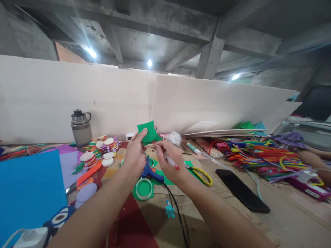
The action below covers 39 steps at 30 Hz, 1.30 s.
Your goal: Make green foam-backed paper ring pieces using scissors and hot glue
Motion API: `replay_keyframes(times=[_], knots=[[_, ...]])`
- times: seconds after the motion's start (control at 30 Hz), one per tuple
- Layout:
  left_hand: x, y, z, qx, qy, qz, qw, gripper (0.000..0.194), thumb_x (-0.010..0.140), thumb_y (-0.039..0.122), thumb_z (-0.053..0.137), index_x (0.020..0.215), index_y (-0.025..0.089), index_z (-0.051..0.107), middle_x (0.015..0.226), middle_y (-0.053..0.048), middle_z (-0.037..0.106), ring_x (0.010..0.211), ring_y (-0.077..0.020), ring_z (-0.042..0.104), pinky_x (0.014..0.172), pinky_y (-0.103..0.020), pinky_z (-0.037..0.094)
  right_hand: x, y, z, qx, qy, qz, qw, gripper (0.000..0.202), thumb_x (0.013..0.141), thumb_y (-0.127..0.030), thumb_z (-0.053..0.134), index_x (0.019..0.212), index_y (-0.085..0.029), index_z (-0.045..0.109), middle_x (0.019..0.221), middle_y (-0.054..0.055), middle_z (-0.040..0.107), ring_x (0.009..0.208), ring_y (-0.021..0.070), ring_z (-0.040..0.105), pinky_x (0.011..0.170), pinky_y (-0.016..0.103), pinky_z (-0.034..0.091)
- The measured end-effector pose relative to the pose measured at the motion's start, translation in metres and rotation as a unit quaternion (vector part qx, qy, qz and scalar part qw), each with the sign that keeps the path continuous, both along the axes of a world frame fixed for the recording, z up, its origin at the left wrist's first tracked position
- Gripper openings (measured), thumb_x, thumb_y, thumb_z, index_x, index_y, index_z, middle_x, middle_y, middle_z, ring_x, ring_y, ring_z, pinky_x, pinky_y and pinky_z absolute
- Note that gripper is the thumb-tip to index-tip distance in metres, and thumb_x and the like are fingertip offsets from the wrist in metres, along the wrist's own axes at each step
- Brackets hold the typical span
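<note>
Raised over the middle of the table, my left hand (136,151) pinches a piece of green paper (147,131) between thumb and fingers. The paper has a rounded edge at its right side. My right hand (171,159) is closed around a pen (171,161) with a clear barrel and a red end, its tip side close to the paper's lower right. Below the hands lies a blue hot glue gun (152,174), partly covered by them. In front of it, a white ring (143,189) rests on a green paper square (152,196).
Yellow-handled scissors (203,175) and a black phone (241,190) lie right. Colourful pipe cleaners (266,155) are heaped beyond, near another person's arm (314,160). At left stand a water bottle (81,129) and blue sheet (31,193), with an orange cutter (89,173). A black cord (177,206) runs frontward.
</note>
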State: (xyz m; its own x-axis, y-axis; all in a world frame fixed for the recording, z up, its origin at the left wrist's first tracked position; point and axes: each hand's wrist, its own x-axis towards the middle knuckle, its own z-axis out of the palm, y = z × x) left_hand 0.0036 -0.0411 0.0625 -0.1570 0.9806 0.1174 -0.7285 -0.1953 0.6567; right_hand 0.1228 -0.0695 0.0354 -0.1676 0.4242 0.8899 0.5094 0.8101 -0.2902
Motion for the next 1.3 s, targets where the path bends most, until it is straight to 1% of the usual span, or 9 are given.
replay_keyframes(times=[0.23,0.4,0.5,0.57,0.73,0.87,0.93,1.07,1.3], knots=[[-0.002,0.004,0.0,-0.028,0.02,0.015,0.999,0.017,0.067,0.022,0.08,0.079,0.016,0.069,0.075,-0.001,0.072,0.058,-0.0096,0.06,0.045,-0.022,0.03,0.009,-0.002,0.011,-0.04,0.068,-0.005,0.997,0.016,0.094,-0.025,0.046,0.088,-0.022,0.06,0.078,0.001,0.066,0.071,0.016,0.062,0.073,0.029,0.048],[-0.012,0.021,-0.009,0.002,0.05,0.011,0.999,0.02,0.066,0.026,0.082,0.076,0.015,0.069,0.072,-0.001,0.071,0.054,-0.0069,0.056,0.044,-0.02,0.033,0.013,-0.003,0.013,-0.028,0.13,0.003,0.991,0.016,0.095,-0.026,0.046,0.1,-0.022,0.06,0.097,0.006,0.066,0.092,0.0191,0.062,0.085,0.034,0.048],[-0.017,0.029,-0.015,0.022,0.081,-0.02,0.996,0.023,0.065,0.029,0.083,0.074,0.013,0.069,0.065,0.0,0.068,0.048,-0.0056,0.052,0.044,-0.02,0.034,0.019,0.003,0.005,-0.043,0.166,-0.011,0.985,0.019,0.094,-0.029,0.05,0.109,-0.021,0.058,0.109,0.007,0.062,0.102,0.0192,0.058,0.092,0.036,0.045],[-0.017,0.031,-0.018,0.029,0.106,-0.051,0.993,0.024,0.065,0.029,0.083,0.075,0.012,0.07,0.064,0.0,0.067,0.046,-0.0055,0.051,0.044,-0.02,0.036,0.025,0.009,-0.005,-0.092,0.194,0.001,0.977,0.027,0.092,-0.035,0.055,0.114,-0.021,0.055,0.109,0.008,0.06,0.099,0.0191,0.058,0.09,0.036,0.046],[-0.003,0.028,-0.029,0.033,0.138,-0.139,0.98,0.025,0.066,0.029,0.082,0.082,0.012,0.072,0.07,-0.005,0.071,0.056,-0.0115,0.061,0.054,-0.022,0.045,0.035,0.017,-0.029,-0.231,0.185,0.083,0.952,0.03,0.088,-0.046,0.056,0.107,-0.022,0.058,0.091,0.004,0.062,0.078,0.0181,0.057,0.073,0.034,0.049],[0.005,0.03,-0.039,0.018,0.15,-0.174,0.973,0.024,0.068,0.027,0.082,0.086,0.013,0.073,0.073,-0.006,0.073,0.058,-0.0117,0.062,0.054,-0.021,0.046,0.036,0.017,-0.035,-0.262,0.185,0.094,0.942,0.021,0.086,-0.044,0.058,0.086,-0.023,0.058,0.07,-0.002,0.055,0.063,0.0158,0.052,0.061,0.03,0.045],[0.005,0.033,-0.045,0.008,0.162,-0.164,0.973,0.024,0.069,0.027,0.081,0.087,0.013,0.073,0.074,-0.006,0.073,0.056,-0.0109,0.061,0.053,-0.021,0.045,0.036,0.019,-0.037,-0.275,0.198,0.081,0.937,0.022,0.083,-0.045,0.058,0.081,-0.023,0.056,0.065,-0.003,0.053,0.059,0.0152,0.051,0.058,0.029,0.044],[-0.004,0.044,-0.052,-0.015,0.164,-0.097,0.981,0.022,0.067,0.025,0.082,0.083,0.014,0.072,0.07,-0.004,0.071,0.049,-0.0093,0.056,0.05,-0.022,0.044,0.04,0.029,-0.046,-0.312,0.232,0.063,0.919,0.024,0.08,-0.046,0.058,0.079,-0.022,0.054,0.064,-0.002,0.056,0.058,0.0151,0.054,0.054,0.027,0.043],[-0.042,0.067,-0.061,-0.043,0.176,0.034,0.983,0.012,0.074,0.018,0.074,0.083,0.014,0.068,0.071,-0.003,0.069,0.054,-0.0099,0.059,0.049,-0.021,0.043,0.046,0.045,-0.061,-0.343,0.244,0.048,0.906,0.025,0.076,-0.046,0.058,0.079,-0.022,0.055,0.06,-0.002,0.056,0.055,0.0144,0.052,0.051,0.025,0.041]])
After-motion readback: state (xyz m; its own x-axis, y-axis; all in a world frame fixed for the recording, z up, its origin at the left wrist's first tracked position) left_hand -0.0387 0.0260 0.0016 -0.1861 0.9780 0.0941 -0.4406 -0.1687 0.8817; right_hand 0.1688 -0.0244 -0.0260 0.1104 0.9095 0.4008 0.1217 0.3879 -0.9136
